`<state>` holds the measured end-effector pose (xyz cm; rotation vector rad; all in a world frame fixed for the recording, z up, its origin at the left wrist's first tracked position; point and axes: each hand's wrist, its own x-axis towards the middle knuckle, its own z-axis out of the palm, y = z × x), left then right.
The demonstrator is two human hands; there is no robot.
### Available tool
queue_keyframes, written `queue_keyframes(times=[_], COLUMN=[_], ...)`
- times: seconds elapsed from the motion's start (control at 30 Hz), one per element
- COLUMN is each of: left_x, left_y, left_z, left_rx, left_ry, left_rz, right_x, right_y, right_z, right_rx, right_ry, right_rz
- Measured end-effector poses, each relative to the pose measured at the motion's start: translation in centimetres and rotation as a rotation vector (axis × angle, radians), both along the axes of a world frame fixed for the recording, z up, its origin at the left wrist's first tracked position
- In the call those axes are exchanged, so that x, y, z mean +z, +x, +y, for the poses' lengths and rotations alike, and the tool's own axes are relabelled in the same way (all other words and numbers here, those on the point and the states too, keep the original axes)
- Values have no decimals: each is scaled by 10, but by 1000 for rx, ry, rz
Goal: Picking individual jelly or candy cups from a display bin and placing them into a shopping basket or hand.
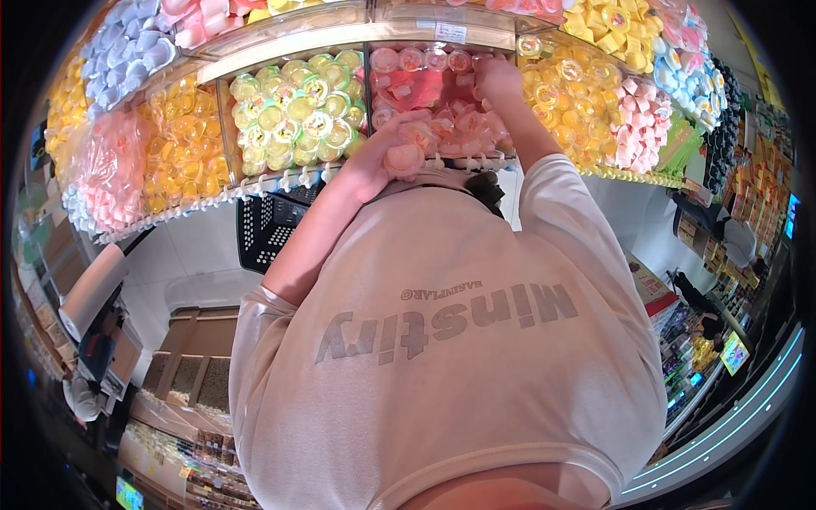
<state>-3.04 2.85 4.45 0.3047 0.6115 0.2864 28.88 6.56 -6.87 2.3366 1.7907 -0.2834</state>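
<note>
My left hand (382, 156) is curled around several pink jelly cups (405, 156), held above the front edge of a bin. Farther up and to the right, my right hand (498, 80) reaches into the same bin of pink cups (462, 127), by the end of a row of cups (435, 60) lined along its back. Its fingertips are partly hidden, so whether it grips a cup cannot be told. Part of the red bin floor (417, 89) shows between the back row and the loose cups in front.
Green cups (299, 108) fill the bin to the left, yellow cups (567, 95) the one to the right. A wooden shelf edge (363, 35) runs behind. A black perforated basket (261, 233) is below left. Other people (739, 242) are at the far right and far left.
</note>
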Motion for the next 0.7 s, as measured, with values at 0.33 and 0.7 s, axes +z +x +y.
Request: queue_keyframes(times=[0.33,0.7], left_x=[1,-11], left_y=[7,2], left_z=[1,-3], left_rx=[23,116], left_ry=[68,20], left_rz=[10,-138], right_x=[114,107], right_y=[-81,-117], right_z=[-86,-95], right_rx=[-110,-307], right_ry=[93,24], right_rz=[1221,1455])
